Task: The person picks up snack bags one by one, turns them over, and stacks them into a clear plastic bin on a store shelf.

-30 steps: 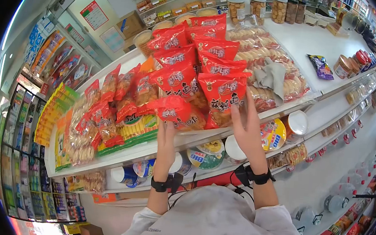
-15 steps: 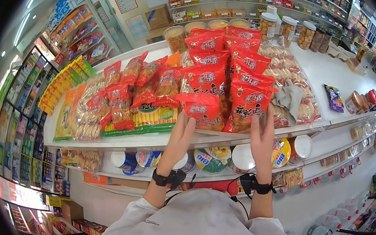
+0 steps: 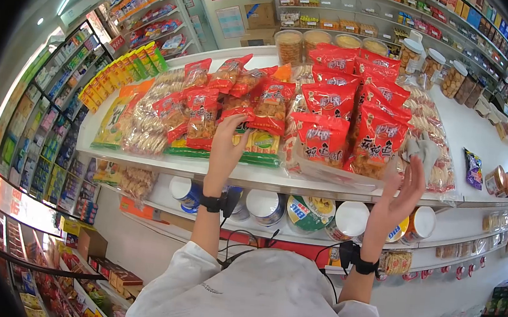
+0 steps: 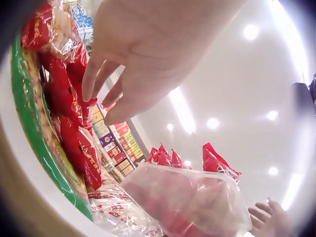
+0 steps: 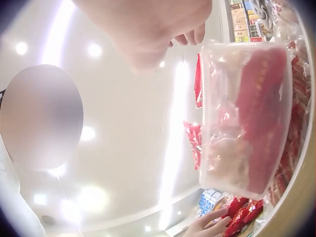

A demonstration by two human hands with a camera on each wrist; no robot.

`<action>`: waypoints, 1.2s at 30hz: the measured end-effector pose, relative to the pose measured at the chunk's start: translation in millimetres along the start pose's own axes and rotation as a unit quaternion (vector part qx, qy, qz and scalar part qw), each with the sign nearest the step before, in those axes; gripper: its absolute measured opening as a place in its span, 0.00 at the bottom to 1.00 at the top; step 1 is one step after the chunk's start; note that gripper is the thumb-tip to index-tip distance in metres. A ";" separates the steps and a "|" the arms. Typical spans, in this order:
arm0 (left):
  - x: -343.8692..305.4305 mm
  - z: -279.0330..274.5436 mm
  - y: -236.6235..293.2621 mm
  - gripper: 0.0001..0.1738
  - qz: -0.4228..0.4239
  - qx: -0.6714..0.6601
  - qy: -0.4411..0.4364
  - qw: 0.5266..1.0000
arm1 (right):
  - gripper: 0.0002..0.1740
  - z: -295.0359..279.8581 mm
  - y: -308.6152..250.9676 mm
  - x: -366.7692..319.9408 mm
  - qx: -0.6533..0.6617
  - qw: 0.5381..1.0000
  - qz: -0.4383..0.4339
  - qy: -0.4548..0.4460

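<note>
Shelf edge [image 3: 174, 164]: left hand [image 3: 226, 146], fingers relaxed, at red packet [image 3: 268, 102]; right hand [image 3: 402, 191] spread (clear of edge).

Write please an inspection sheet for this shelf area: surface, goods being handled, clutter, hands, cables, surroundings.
Surface: white shelf top, crowded with goods.
Job's things: red snack bags in rows; the front bag lies at the shelf edge.
Clutter: grey cloth lying on biscuit packs; purple pouch on a bare part of the shelf.
Hands: left hand at the packs left of the front bag, fingers relaxed, contact unclear; right hand open, fingers spread, holding nothing.
Cables: black cables hang below the wrists.
Surroundings: tubs on the shelf below; shop racks at left.
</note>
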State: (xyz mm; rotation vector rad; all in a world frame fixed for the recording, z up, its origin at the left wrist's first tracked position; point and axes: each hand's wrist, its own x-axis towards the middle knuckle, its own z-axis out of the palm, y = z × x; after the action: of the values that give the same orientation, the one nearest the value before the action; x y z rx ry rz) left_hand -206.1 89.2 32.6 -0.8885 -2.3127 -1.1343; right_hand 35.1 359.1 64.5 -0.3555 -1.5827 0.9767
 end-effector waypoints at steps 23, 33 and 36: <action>-23.6 -30.3 87.5 0.33 0.077 -0.068 0.060 0.993 | 0.29 36.5 -44.5 -62.8 0.296 0.767 0.300 -0.484; -76.0 -86.3 92.7 0.37 0.064 -0.156 -0.063 0.984 | 0.38 64.7 -45.5 -66.6 0.161 0.868 0.135 -0.451; -59.5 -93.9 51.2 0.25 -0.033 -0.012 0.111 0.993 | 0.40 47.7 -60.3 -61.3 0.187 0.848 0.253 -0.426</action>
State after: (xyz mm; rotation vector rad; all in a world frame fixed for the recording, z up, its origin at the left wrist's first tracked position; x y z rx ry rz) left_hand -120.2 15.6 79.3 -0.6600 -2.1645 -1.2249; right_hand 24.9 261.5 70.3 -0.0378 -2.0565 2.0209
